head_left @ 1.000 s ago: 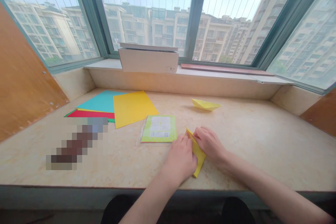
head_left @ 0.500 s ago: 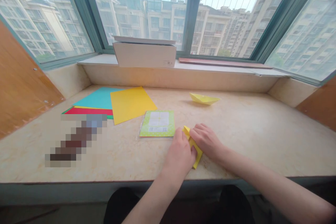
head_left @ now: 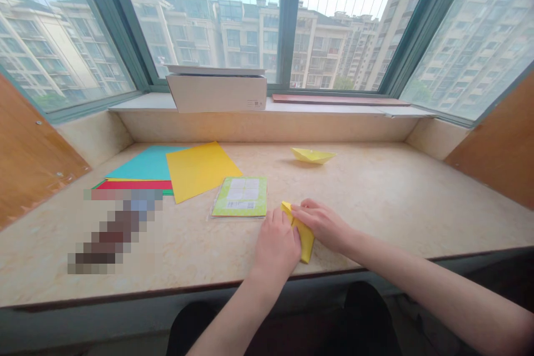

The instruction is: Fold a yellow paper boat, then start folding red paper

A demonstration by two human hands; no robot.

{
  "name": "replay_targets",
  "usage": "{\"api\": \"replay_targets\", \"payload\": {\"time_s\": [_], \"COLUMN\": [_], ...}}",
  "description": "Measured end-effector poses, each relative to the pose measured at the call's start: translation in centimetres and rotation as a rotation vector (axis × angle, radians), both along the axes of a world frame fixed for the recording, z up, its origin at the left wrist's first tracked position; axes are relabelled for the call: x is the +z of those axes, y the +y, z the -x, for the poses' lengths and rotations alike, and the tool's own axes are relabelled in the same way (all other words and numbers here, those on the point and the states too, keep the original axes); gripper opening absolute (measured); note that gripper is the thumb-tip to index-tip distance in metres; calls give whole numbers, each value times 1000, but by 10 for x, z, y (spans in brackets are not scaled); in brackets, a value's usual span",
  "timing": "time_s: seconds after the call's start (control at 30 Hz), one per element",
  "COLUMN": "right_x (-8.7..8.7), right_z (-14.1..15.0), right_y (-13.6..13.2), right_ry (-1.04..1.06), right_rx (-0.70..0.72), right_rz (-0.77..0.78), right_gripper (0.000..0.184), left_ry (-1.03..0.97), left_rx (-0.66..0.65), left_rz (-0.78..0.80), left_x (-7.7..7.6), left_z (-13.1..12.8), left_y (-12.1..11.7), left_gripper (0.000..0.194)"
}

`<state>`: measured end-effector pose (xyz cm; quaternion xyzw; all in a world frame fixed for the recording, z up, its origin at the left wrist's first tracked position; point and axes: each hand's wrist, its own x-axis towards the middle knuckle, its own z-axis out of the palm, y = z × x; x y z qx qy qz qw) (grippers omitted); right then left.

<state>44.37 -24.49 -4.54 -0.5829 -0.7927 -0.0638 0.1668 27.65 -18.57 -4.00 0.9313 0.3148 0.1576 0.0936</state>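
Note:
A narrow piece of folded yellow paper (head_left: 306, 242) lies near the front edge of the counter, under both my hands. My left hand (head_left: 277, 242) is closed over its left side, the fingers curled and the thumb against the paper. From the right, my right hand (head_left: 323, 222) grips the upper part, its fingertips pressing close to those of the left. The hands cover part of the folds. Farther back stands a pale yellow paper boat (head_left: 314, 156).
Left of my hands lies a green packet of paper (head_left: 240, 197) in clear wrapping. Beyond it are a yellow sheet (head_left: 202, 169) and blue (head_left: 146, 162) and red sheets (head_left: 139, 184). A pixelated object (head_left: 112, 233) lies front left. A white box (head_left: 217, 92) stands on the windowsill.
My view has swung slightly, so everything sits farther left in the picture. Both hands stay on the folded yellow paper, with the fingers shifted a little and more of its lower part showing.

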Motion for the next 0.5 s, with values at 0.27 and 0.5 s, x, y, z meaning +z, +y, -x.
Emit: {"api": "replay_targets", "payload": {"time_s": [0.27, 0.5], "right_x": [1, -6], "right_z": [-13, -25], "right_y": [-9, -20], "right_ry": [69, 243], "right_rx": [183, 125], "right_rz": [49, 33], "right_gripper": [27, 42], "left_ry": [-87, -82], "left_rx": [-279, -234], "left_rz": [210, 204], "left_x": [14, 3], "left_z": [23, 22], "left_y": [15, 20], "left_gripper": [55, 41]}}
